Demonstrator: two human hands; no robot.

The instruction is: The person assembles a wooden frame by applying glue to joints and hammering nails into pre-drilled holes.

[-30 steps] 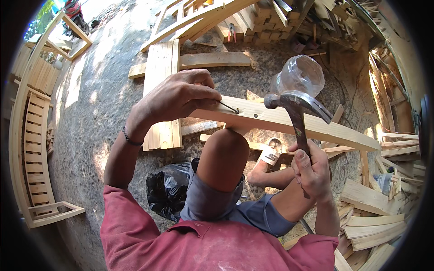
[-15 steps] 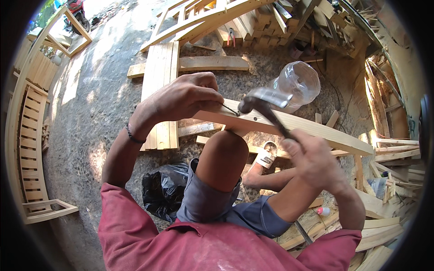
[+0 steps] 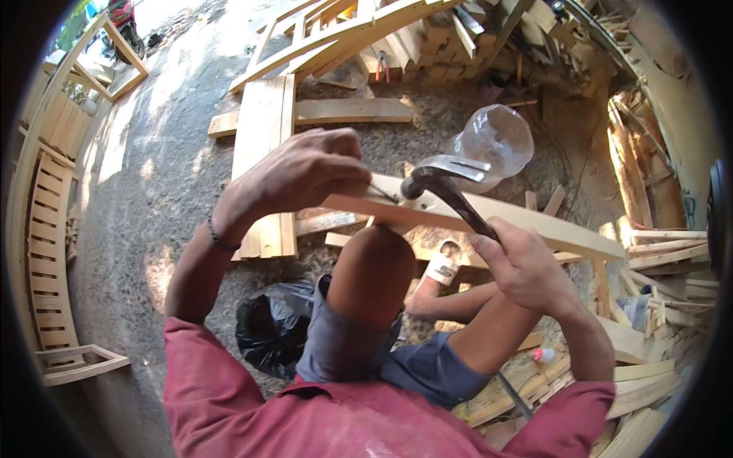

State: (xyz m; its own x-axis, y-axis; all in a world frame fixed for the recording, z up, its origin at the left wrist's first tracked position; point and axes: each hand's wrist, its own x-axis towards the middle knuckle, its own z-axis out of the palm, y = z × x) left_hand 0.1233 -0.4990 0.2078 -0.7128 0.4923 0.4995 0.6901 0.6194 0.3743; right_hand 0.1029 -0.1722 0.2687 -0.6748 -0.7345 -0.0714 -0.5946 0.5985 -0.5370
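A pale wooden bar [image 3: 534, 220] lies slantwise in front of me, over my raised knee. Small dark holes mark its upper face. My left hand [image 3: 321, 168] is closed over the bar's left part, pinching a thin dark nail-like rod [image 3: 385, 191] whose tip rests against the wood. Wrapped round the dark handle of a claw hammer [image 3: 458, 204] is my right hand [image 3: 523, 266]. The hammer's striking face is just right of the rod, apart from my left fingers, and its shiny claw points right.
Long planks [image 3: 263, 153] lie across a wooden beam [image 3: 351, 111] at the left. Beyond the bar stands a clear plastic container [image 3: 500, 141]. A black plastic bag [image 3: 271, 328] sits by my leg. Red-handled pliers [image 3: 382, 67] lie near stacked timber; scrap wood [image 3: 641, 382] fills the right.
The hammer and my right hand, blurred before, now look sharper, with the hammer in nearly the same place. My left fingers have shifted slightly along the rod. The whole view has shifted a little.
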